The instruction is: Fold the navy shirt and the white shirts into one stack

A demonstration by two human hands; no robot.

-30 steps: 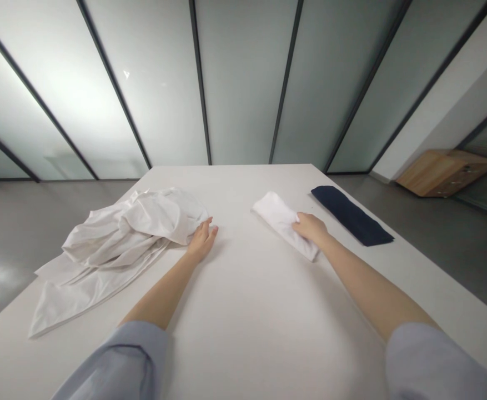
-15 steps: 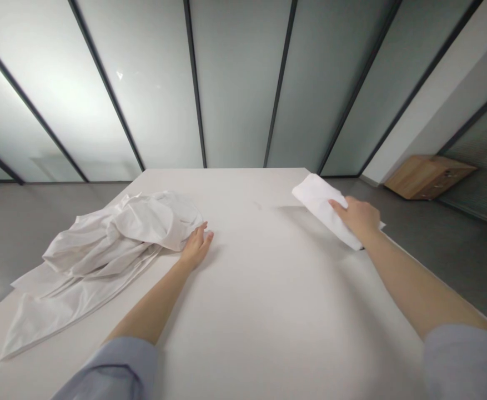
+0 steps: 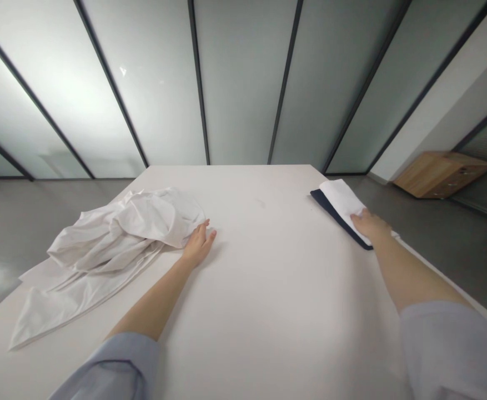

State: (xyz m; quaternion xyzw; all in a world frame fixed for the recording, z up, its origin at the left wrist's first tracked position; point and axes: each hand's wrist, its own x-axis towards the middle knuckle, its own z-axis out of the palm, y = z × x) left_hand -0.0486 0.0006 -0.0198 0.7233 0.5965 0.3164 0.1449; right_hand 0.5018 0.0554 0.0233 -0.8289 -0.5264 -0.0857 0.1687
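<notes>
My left hand (image 3: 199, 243) lies flat on the white table (image 3: 268, 289), fingers stretched out, touching the edge of a crumpled white garment (image 3: 114, 239) spread over the table's left side. My right hand (image 3: 370, 225) rests on a folded white cloth (image 3: 343, 201) near the table's right edge. That cloth lies on top of a folded dark navy cloth (image 3: 338, 218), whose edge shows beneath it. The right fingers press down on the white cloth; whether they still grip it is unclear.
Frosted glass panels with dark frames stand behind the table. A low wooden cabinet (image 3: 443, 173) sits on the grey floor at the far right. The table's right edge runs just beyond the stacked cloths.
My right hand carried the folded white cloth from the table's middle rightward and set it down on the navy cloth. My left hand stayed beside the crumpled garment.
</notes>
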